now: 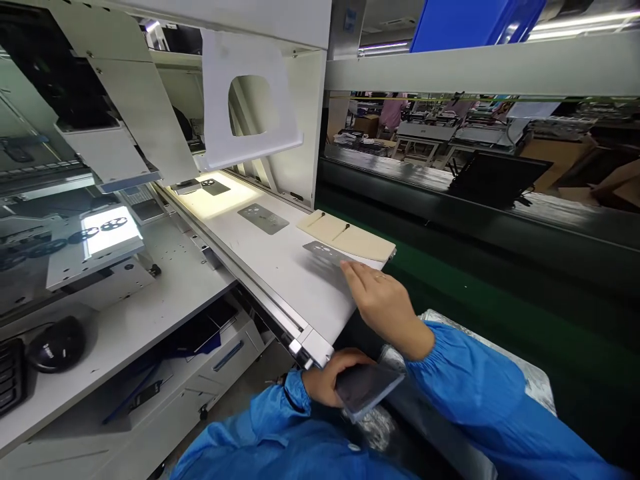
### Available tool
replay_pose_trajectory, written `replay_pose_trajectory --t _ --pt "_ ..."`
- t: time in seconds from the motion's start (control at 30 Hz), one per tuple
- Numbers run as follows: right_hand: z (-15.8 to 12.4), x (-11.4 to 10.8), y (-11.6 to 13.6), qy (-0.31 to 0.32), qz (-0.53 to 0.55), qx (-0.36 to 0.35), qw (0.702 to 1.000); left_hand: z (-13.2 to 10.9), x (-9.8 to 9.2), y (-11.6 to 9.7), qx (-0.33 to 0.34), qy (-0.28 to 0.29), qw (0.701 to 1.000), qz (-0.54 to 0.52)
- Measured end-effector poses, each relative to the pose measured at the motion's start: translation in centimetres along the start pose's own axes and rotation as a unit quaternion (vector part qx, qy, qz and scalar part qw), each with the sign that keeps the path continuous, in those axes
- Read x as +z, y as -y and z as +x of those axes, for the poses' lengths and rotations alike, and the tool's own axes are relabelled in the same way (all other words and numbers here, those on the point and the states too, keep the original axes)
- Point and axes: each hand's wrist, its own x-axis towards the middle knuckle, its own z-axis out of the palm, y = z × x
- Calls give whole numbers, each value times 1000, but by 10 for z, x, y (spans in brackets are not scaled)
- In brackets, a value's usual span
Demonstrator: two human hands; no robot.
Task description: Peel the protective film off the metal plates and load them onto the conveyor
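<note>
My right hand (383,303) reaches out over the near end of a white conveyor belt (280,273), fingers stretched flat. Its fingertips touch a thin grey plate (325,253) with small cut-outs lying on the belt. Low in front of me, my left hand (327,380) is wrapped round a dark, glossy flat panel (367,388), held tilted just below the belt's end. Both sleeves are blue. Another grey plate (263,218) lies further up the belt, and two more (215,186) sit under the lit hood.
A beige pad (350,238) lies at the belt's right edge. To the left is a white machine table with a lit screen (111,230) and a black mouse (56,343). A green conveyor (475,300) runs on the right; silver foil bags (525,380) lie by my right arm.
</note>
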Motion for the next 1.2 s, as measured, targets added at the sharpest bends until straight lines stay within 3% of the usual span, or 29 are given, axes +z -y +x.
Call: replay_pose_trajectory --t 0.17,0.33,0.6,0.77,1.2 --pt "14 16 19 159 75 29 984 -4 3 8 57 -30 998 -1" --pt "10 10 32 203 185 61 960 -2 4 3 16 -27 1000 -1" --pt "15 5 33 278 234 100 926 -4 3 4 5 -23 1000 9" --pt "29 7 30 308 244 121 911 -4 5 7 -4 -15 1000 -4" --pt "36 14 29 304 250 144 908 1 2 5 35 -27 998 -35"
